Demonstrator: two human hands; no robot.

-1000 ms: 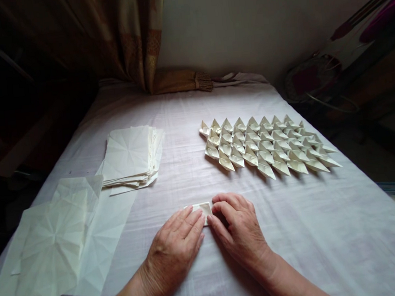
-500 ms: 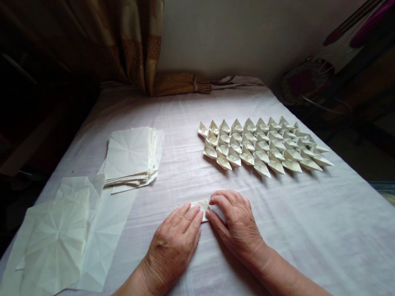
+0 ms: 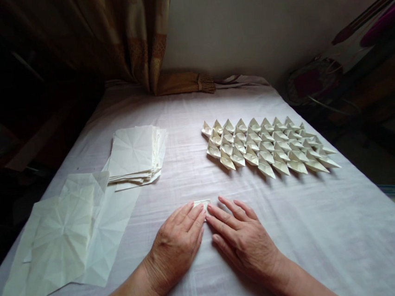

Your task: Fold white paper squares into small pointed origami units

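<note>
A small folded piece of white paper [image 3: 203,204] lies on the cloth in front of me, partly covered by fingers. My left hand [image 3: 180,235] rests flat on its left part, fingers stretched out and side by side. At its right end, the fingertips of my right hand [image 3: 244,236] touch the paper; those fingers are straight and spread. How the folds run under my fingers is hidden. Beyond my right hand stand several folded paper boats [image 3: 265,144], set in close rows.
A stack of creased paper sheets [image 3: 133,152] lies at the left middle. Nearer, several loose creased sheets [image 3: 61,240] overlap at the left. A pale cloth [image 3: 184,158] covers the flat surface, and a brown curtain [image 3: 149,45] hangs down onto its far edge.
My right hand has uncurled from the paper's right end and now lies flatter with fingers spread. The part that stuck out there is no longer visible. My left hand stays on the paper.
</note>
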